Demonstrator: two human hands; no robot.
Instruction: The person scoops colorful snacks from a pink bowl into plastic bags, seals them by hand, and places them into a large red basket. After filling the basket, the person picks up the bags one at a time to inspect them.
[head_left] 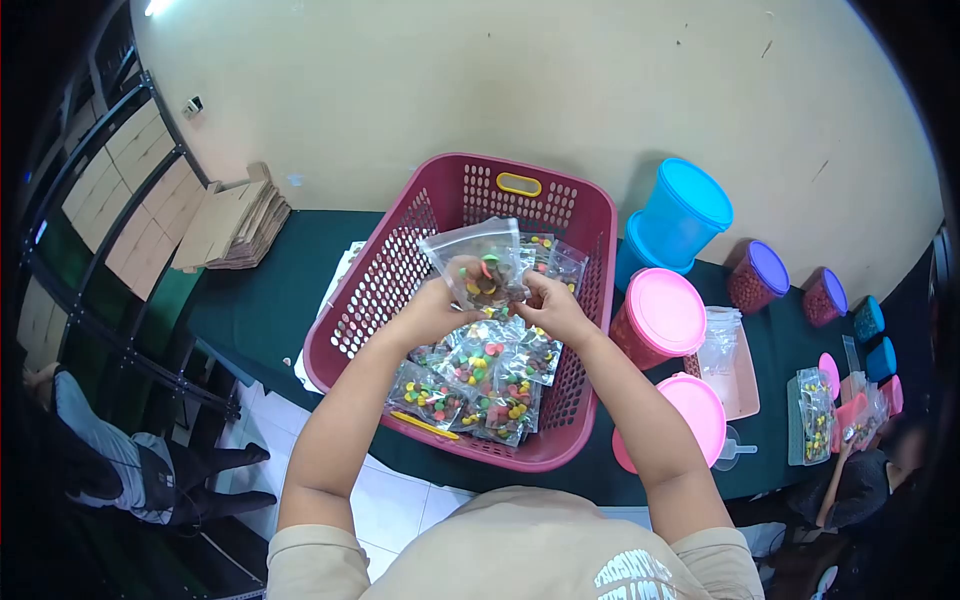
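A clear zip bag point(480, 258) with colourful round pieces in its lower part is held between my two hands, above a maroon basket point(330, 352). My left hand point(440, 312) grips the bag's left side, its fingers partly behind the plastic. On the right side, my right hand point(550, 305) pinches the bag near its lower corner. Beneath both hands, the basket holds several similar filled bags point(478, 366), piled together.
Flattened cardboard point(235, 222) lies at the table's left. Right of the basket stand blue tubs point(690, 205), pink-lidded tubs point(668, 312), a pink tray point(738, 385) with empty bags, a clear scoop point(735, 450) and purple-lidded jars point(757, 278). One person point(850, 485) sits at right; another point(130, 455) is at left.
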